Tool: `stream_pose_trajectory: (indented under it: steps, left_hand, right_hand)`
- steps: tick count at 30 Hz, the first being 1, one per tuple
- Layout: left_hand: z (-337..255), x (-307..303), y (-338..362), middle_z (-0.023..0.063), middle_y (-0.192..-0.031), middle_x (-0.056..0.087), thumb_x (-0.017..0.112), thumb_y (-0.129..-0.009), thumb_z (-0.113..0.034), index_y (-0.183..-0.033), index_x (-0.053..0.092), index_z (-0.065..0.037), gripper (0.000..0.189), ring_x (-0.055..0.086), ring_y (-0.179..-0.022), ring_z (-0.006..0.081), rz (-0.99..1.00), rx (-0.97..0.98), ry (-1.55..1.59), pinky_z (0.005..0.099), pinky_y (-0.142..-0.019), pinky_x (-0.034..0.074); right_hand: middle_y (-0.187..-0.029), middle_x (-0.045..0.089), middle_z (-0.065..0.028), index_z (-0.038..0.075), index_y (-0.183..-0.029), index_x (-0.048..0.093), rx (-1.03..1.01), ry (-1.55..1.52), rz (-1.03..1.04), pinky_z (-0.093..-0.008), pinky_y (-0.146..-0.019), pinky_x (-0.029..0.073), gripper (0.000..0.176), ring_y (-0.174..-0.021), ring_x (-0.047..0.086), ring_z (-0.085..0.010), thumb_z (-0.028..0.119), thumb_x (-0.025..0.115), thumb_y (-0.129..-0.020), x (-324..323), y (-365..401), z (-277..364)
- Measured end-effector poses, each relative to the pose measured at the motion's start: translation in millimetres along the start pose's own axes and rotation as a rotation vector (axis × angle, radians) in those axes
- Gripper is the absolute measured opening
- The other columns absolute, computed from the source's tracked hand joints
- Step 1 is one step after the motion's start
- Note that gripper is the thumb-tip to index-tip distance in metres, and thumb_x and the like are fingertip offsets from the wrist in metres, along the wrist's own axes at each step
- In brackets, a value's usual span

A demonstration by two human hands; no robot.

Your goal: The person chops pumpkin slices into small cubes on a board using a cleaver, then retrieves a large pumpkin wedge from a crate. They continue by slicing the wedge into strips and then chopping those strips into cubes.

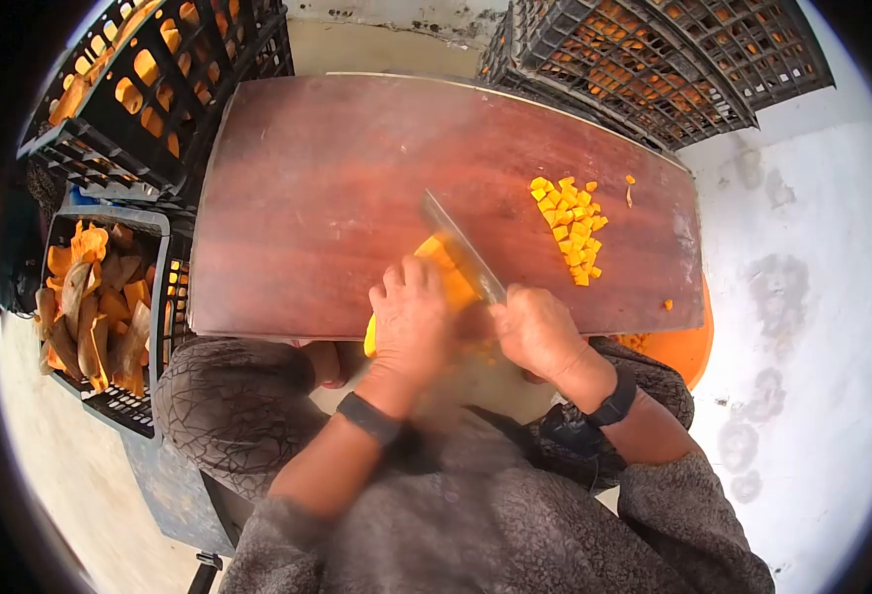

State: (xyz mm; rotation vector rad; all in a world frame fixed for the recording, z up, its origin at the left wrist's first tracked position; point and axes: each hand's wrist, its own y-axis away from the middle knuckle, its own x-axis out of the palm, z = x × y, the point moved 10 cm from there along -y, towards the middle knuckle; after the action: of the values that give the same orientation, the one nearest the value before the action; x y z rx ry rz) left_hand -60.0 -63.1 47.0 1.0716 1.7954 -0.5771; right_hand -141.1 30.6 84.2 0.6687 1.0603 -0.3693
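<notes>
My right hand (540,332) is wrapped round the handle of a knife (463,246), whose blade points up and to the left over the table (307,198). The blade lies along the right side of an orange-yellow vegetable piece (446,265). On top of that piece, near the table's front edge, my left hand (408,312) presses with its fingers bent, slightly blurred. Small orange-yellow cubes (574,228) form a pile right of the knife, with a few loose bits around them.
Black crates (173,139) with orange pieces stand at the upper left. A crate of peels (163,223) sits below them. More filled crates (654,64) are stacked behind the table at the right. Part of an orange container (688,346) shows under the table's right front corner.
</notes>
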Motion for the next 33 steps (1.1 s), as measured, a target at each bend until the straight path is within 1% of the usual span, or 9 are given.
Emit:
stream_pose_trajectory:
  steps: [2, 6, 8, 12, 15, 24, 30, 32, 33]
  left_hand:
    - [-2, -3, 0, 0.0184, -0.122, 0.049, 0.075, -0.074, -0.022, -0.130, 0.044, 0.006, 0.071, 0.047, -0.115, 0.0371, -0.007, 0.011, 0.011, 0.0487, -0.093, 0.040]
    - [-5, -9, -1, 0.0193, -0.122, 0.048, 0.075, -0.073, -0.024, -0.130, 0.044, 0.008, 0.072, 0.047, -0.114, 0.0374, 0.000, 0.043, 0.049, 0.0482, -0.093, 0.040]
    - [-3, -4, -4, 0.0195, -0.122, 0.048, 0.075, -0.074, -0.024, -0.130, 0.044, 0.008, 0.072, 0.048, -0.114, 0.0375, 0.013, 0.040, 0.040, 0.0480, -0.092, 0.040]
    - [-8, -2, -2, 0.0199, -0.123, 0.048, 0.075, -0.074, -0.024, -0.131, 0.043, 0.009, 0.073, 0.047, -0.113, 0.0374, 0.049, 0.047, -0.009, 0.0474, -0.091, 0.040]
    - [-6, -5, 0, 0.0200, -0.123, 0.048, 0.075, -0.073, -0.024, -0.132, 0.042, 0.009, 0.075, 0.047, -0.114, 0.0374, -0.013, 0.043, 0.022, 0.0472, -0.091, 0.040]
    - [-2, 2, 0, 0.0206, -0.126, 0.047, 0.074, -0.073, -0.022, -0.134, 0.041, 0.008, 0.075, 0.046, -0.118, 0.0382, -0.044, 0.004, 0.031, 0.0482, -0.095, 0.038]
    - [-7, 4, 0, 0.0206, -0.126, 0.048, 0.074, -0.072, -0.019, -0.133, 0.042, 0.008, 0.074, 0.046, -0.117, 0.0382, -0.031, 0.039, -0.054, 0.0489, -0.094, 0.038]
    - [-10, -6, -2, 0.0205, -0.126, 0.048, 0.074, -0.072, -0.019, -0.133, 0.042, 0.008, 0.074, 0.046, -0.117, 0.0382, -0.036, 0.035, -0.013, 0.0489, -0.094, 0.038]
    - [-11, -7, 1, 0.0204, -0.126, 0.048, 0.074, -0.072, -0.018, -0.133, 0.042, 0.008, 0.074, 0.046, -0.117, 0.0382, -0.025, 0.031, 0.024, 0.0488, -0.094, 0.038]
  right_hand:
    - [-0.077, 0.064, -0.0274, -0.005, -0.090, 0.060, 0.046, -0.006, 0.089, -0.0527, -0.073, 0.050, 0.025, -0.079, 0.062, -0.0480, 0.021, 0.060, -0.090, -5, 4, -1]
    - [-0.075, 0.063, -0.0275, -0.003, -0.086, 0.060, 0.054, 0.034, 0.095, -0.0531, -0.072, 0.050, 0.023, -0.077, 0.063, -0.0474, 0.019, 0.060, -0.090, 7, 14, -13]
    - [-0.075, 0.064, -0.0274, -0.003, -0.083, 0.058, -0.001, 0.012, -0.001, -0.0531, -0.071, 0.050, 0.021, -0.075, 0.063, -0.0467, 0.017, 0.060, -0.089, 15, 13, -10]
    - [-0.075, 0.064, -0.0267, -0.002, -0.081, 0.058, 0.035, -0.018, -0.026, -0.0527, -0.070, 0.051, 0.018, -0.074, 0.063, -0.0465, 0.015, 0.060, -0.088, 16, 13, -15]
    - [-0.076, 0.065, -0.0261, -0.002, -0.081, 0.058, -0.035, -0.010, -0.030, -0.0519, -0.071, 0.051, 0.018, -0.075, 0.064, -0.0462, 0.014, 0.060, -0.087, 8, 7, -8]
    - [-0.083, 0.065, -0.0268, -0.005, -0.084, 0.066, 0.017, 0.038, 0.140, -0.0491, -0.074, 0.052, 0.021, -0.084, 0.064, -0.0444, 0.015, 0.061, -0.086, -4, 0, 4]
    - [-0.083, 0.065, -0.0286, -0.005, -0.084, 0.065, 0.029, 0.008, 0.022, -0.0498, -0.075, 0.051, 0.022, -0.084, 0.064, -0.0452, 0.017, 0.061, -0.086, 14, -10, -8]
    - [-0.077, 0.066, -0.0204, 0.003, -0.075, 0.062, 0.051, 0.014, -0.007, -0.0510, -0.069, 0.051, 0.011, -0.077, 0.064, -0.0417, 0.012, 0.060, -0.081, 13, -14, -12]
    - [-0.077, 0.066, -0.0204, 0.003, -0.075, 0.062, 0.061, 0.012, -0.011, -0.0510, -0.069, 0.051, 0.011, -0.077, 0.064, -0.0417, 0.012, 0.060, -0.081, 16, -9, -17]
